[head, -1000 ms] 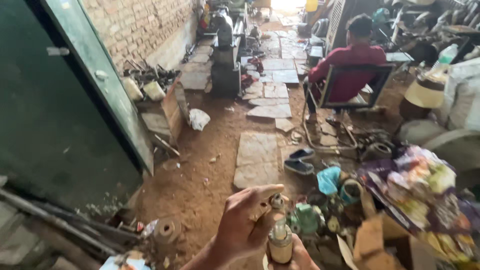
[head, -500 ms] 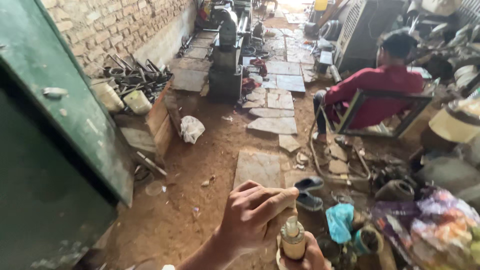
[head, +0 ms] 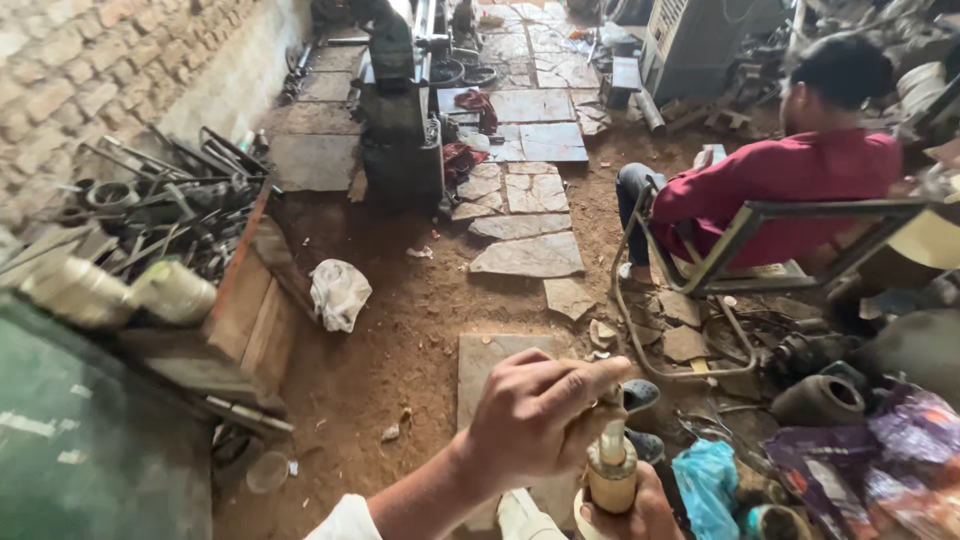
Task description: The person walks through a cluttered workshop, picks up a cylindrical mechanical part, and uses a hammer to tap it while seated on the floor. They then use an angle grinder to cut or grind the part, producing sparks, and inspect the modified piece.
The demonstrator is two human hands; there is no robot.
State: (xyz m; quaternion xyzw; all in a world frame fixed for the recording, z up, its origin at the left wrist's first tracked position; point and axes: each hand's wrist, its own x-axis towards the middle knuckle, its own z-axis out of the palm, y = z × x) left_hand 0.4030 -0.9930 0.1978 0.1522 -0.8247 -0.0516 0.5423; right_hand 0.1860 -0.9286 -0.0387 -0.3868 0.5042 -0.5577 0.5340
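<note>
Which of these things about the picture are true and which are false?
1. The left hand pinches the top of a small tan bottle. True.
2. The right hand is empty. False: it holds the bottle from below.
3. A person in a red shirt sits in a metal chair. True.
4. The white cloth lies on a stone slab. False: it lies on dirt.

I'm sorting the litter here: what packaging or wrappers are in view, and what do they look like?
Printed plastic wrappers: crumpled heap at lower right, purple, red and yellow.
Blue plastic bag: crumpled on the ground right of the hands.
Small beige bottle: upright in the right hand, left hand at its top.
</note>
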